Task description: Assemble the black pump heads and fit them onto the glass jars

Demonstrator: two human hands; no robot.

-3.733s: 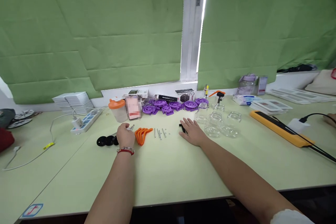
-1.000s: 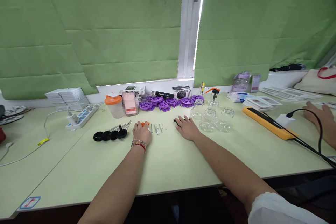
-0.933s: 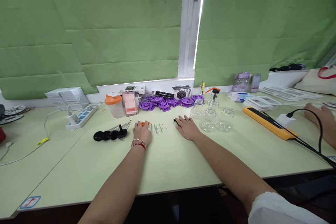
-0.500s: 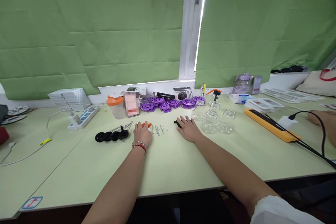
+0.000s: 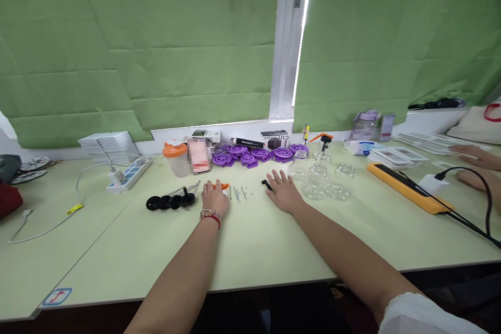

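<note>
My left hand (image 5: 214, 200) lies flat on the table with its fingers stretched out, over or against a small orange piece (image 5: 224, 186) that it partly hides. Left of it are round black parts (image 5: 170, 201) with metal rods (image 5: 191, 188). Between my hands lie several thin metal pins (image 5: 237, 193) and tiny bits. My right hand (image 5: 285, 191) rests palm down, fingers spread, beside a small black part (image 5: 267, 185) partly covered by its fingers. Clear glass jars (image 5: 319, 175) stand just right of that hand.
Several purple wheel-like pieces (image 5: 248, 159) lie along the back, near an orange-lidded cup (image 5: 176, 160) and a phone (image 5: 199, 156). A power strip (image 5: 129, 175) sits at left, a yellow-orange power strip (image 5: 407, 188) at right. Another person's hands (image 5: 479, 159) show at the right edge.
My hands keep their places on the table; the view has shifted slightly, so things appear a little further right. At the right edge, more of another person's hands has come into view.
</note>
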